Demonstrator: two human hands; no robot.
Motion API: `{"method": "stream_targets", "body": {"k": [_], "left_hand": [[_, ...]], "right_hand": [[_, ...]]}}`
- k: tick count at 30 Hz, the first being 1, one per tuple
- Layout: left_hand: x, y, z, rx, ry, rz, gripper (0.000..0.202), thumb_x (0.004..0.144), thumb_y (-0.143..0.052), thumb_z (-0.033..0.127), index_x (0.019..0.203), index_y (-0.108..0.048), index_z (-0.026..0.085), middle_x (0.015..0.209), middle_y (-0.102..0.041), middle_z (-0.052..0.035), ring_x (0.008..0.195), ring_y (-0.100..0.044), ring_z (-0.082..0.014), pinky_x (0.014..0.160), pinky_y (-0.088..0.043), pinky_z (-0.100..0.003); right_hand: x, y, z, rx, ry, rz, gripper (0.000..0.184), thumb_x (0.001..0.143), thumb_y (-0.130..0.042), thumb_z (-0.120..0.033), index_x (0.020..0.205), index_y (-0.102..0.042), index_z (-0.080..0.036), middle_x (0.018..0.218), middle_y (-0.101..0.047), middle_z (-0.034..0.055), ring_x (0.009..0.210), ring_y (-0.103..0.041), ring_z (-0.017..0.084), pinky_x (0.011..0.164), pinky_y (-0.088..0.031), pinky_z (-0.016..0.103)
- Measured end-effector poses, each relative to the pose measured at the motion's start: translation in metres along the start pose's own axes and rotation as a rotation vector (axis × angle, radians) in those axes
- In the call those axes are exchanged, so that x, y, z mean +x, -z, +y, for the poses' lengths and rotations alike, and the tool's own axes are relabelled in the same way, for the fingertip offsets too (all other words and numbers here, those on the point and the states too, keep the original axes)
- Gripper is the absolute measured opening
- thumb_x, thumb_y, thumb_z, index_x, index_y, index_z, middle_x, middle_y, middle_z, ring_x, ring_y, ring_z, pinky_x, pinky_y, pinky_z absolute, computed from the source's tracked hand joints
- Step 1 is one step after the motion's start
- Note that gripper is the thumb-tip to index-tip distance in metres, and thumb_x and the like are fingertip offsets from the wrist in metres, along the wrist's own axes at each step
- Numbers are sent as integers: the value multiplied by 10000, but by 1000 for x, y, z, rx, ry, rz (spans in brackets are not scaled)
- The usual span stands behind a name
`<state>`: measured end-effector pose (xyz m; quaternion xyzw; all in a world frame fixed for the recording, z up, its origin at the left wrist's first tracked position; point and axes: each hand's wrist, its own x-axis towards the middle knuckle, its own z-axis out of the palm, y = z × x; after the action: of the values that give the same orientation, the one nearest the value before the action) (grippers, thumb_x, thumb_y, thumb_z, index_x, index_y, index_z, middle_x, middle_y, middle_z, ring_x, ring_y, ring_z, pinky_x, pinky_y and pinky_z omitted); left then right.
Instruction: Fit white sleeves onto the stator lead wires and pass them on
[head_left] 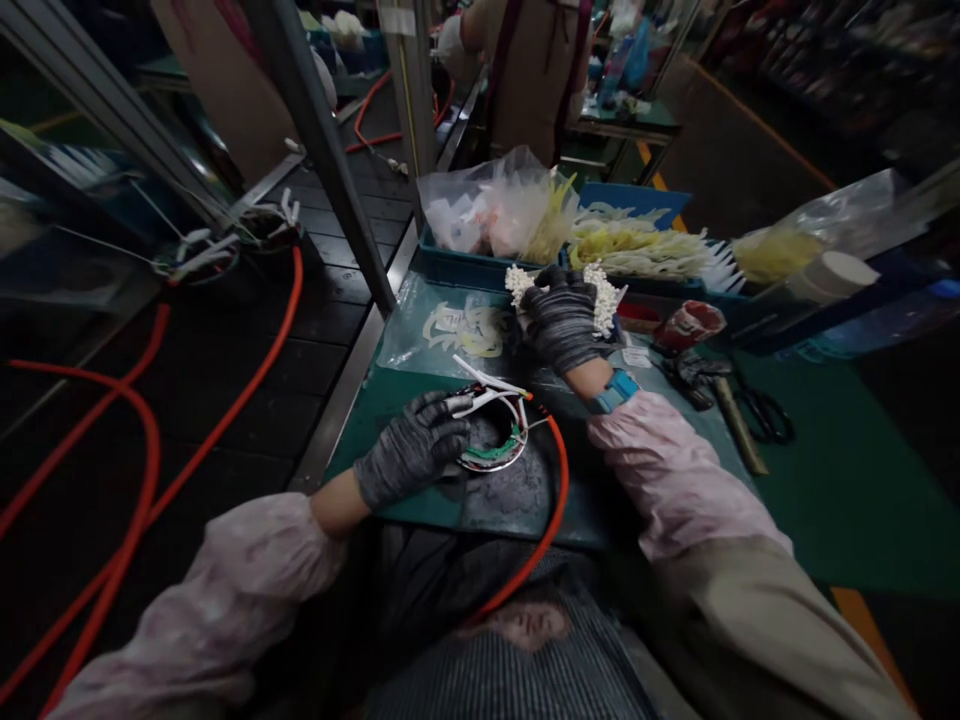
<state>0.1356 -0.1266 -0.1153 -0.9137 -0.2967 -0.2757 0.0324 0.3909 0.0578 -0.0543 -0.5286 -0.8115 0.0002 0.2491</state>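
My left hand [414, 447], in a grey glove, grips a round metal part [496, 440] with green and white wires inside it, held on the green mat near the front edge. White wires [491, 392] stick out past its fingers. My right hand [562, 318], also gloved, reaches forward with curled fingers into a pile of small white pieces [606, 296] in front of the blue tray [457, 264]. What those fingers hold is hidden. An orange cable [556, 490] runs from the round part down toward my lap.
A blue tray holds clear bags and yellow-white strips [637, 250]. Scissors [761, 410], a brass tool [739, 425] and a red-white tape roll [690, 322] lie right of my right hand. A black conveyor [225, 350] with orange hoses runs left. Another person [532, 60] stands behind.
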Motion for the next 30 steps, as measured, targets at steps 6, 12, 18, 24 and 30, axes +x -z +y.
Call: {"method": "stream_targets", "body": {"k": [6,12,18,24,30], "left_hand": [[-9,-22,48,201,265,118,228,946,-879,399,1031,-722,257,1113,-836,-45,1280,-691,-323,1003,-481,-464],[-13,-26,59,226,322,124,304,905,-912,460,1100,-732,312,1060,-841,9,1239,-685,-311,1024,-409,-465],[-16,-34,53,146,531,59,177,993,-757,394,1160,-786,339,1260,-808,-2,1256,-679,-289,1122,-405,-475],[-7,-16,57,158,368,74,145,993,-740,449,1025,-729,308,1096,-841,27,1257,-704,-300,1113,-429,-520],[1,-9,62,117,394,65,166,992,-717,449,1011,-692,287,1053,-853,14,1247,-727,-335,1074,-427,-563]], "right_hand": [[-35,16,-5,439,41,127,129,991,-678,-262,1085,-762,-237,1177,-794,98,1138,-747,283,1090,-614,501],[-105,96,-19,990,-243,341,191,958,-860,-333,1126,-779,-292,984,-815,45,863,-818,217,701,-684,341],[-172,97,-52,939,-263,64,96,1036,-763,-398,1043,-715,-315,819,-756,-14,565,-713,166,500,-615,300],[-223,65,-70,1007,-365,172,130,1043,-703,-459,1016,-679,-335,729,-743,-2,619,-739,239,709,-711,452],[-251,86,-68,1287,-461,-358,481,1088,-499,-530,868,-840,-271,458,-512,-2,392,-539,212,662,-702,477]]}}
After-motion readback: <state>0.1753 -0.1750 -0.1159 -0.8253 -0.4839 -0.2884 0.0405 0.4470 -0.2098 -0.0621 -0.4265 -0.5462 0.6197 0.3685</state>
